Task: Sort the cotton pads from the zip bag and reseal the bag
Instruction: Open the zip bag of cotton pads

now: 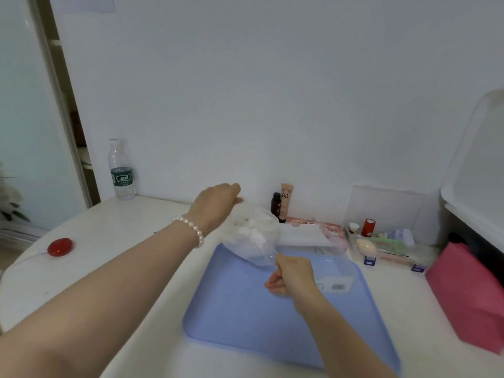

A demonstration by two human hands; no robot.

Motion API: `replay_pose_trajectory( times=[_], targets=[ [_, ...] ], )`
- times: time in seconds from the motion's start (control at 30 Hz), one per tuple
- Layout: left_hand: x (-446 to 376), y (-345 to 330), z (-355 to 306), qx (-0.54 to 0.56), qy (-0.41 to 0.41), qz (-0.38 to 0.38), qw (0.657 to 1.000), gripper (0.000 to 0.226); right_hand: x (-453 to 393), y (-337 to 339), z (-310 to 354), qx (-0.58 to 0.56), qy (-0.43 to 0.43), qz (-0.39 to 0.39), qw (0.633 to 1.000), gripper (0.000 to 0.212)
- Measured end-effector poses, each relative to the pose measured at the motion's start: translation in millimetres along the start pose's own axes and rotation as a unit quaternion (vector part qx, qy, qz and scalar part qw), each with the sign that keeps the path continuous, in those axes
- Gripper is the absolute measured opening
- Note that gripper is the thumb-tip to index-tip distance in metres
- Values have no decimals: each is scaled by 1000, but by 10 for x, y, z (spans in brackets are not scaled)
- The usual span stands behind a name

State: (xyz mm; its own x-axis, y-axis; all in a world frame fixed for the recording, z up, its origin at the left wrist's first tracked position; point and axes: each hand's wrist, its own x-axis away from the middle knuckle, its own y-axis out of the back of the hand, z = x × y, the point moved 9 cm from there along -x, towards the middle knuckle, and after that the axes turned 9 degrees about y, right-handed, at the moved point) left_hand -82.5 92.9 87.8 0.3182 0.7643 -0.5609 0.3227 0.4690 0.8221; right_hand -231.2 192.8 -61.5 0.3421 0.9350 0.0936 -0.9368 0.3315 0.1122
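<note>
A clear zip bag full of white cotton pads is held up above the far edge of the blue tray. My left hand, with a pearl bracelet on the wrist, grips the bag's upper far end. My right hand pinches the bag's lower near corner over the tray. A clear plastic box with a barcode label stands on the tray just right of my right hand. The bag's zip edge is hidden by my left hand.
At the back stand a water bottle, a dark small bottle and a BB cream tube. A clear organiser with cosmetics sits at the right, a pink pouch nearer. A red round object lies left.
</note>
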Motion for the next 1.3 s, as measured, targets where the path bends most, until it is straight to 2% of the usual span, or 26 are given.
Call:
replay_pose_trajectory(
  times=[0.07, 0.17, 0.3, 0.33, 0.4, 0.5, 0.53, 0.6, 0.63, 0.7, 0.9, 1.13, 1.2, 1.3],
  targets=[
    [-46, 225, -1, 26, -39, -80, 996, 25, 3, -51, -5, 16, 0, 11, 1000, 32],
    [-77, 483, -69, 30, -68, -155, 985, 31, -20, -191, 74, 55, 33, 31, 997, 29],
    [19, 571, -93, 43, -39, -189, 980, 33, -55, -411, -8, 57, 19, 80, 995, 33],
    [83, 501, -119, 34, -40, -169, 984, 33, -61, -418, -57, 80, 27, 89, 992, 36],
    [203, 209, -150, -5, -24, -57, 998, 36, -41, -400, -119, 191, 82, 114, 971, 41],
    [413, -247, -27, -5, 29, 87, 996, 48, 130, -526, -266, 321, 142, 217, 911, 41],
    [471, -369, 40, 26, 52, 122, 991, 51, 177, -563, -354, 378, 150, 251, 878, 50],
    [536, -549, 186, 88, 102, 166, 977, 53, 262, -608, -540, 499, 166, 301, 795, 100],
    [551, -592, 230, 112, 119, 175, 971, 54, 294, -625, -622, 533, 176, 315, 765, 115],
    [548, -604, 262, 141, 137, 174, 965, 53, 321, -621, -682, 546, 199, 318, 749, 121],
    [488, -503, 167, 111, 140, 141, 974, 50, 476, -558, -714, 563, 204, 358, 717, 119],
    [425, -493, 231, 101, 160, 95, 977, 38, 736, -596, -672, 522, 245, 357, 735, 116],
    [467, -550, 231, 109, 161, 101, 976, 33, 705, -558, -511, 508, 291, 305, 751, 106],
    [557, -615, 226, 126, 151, 103, 975, 28, 674, -368, 54, 470, 498, 98, 722, 45]
  ],
)
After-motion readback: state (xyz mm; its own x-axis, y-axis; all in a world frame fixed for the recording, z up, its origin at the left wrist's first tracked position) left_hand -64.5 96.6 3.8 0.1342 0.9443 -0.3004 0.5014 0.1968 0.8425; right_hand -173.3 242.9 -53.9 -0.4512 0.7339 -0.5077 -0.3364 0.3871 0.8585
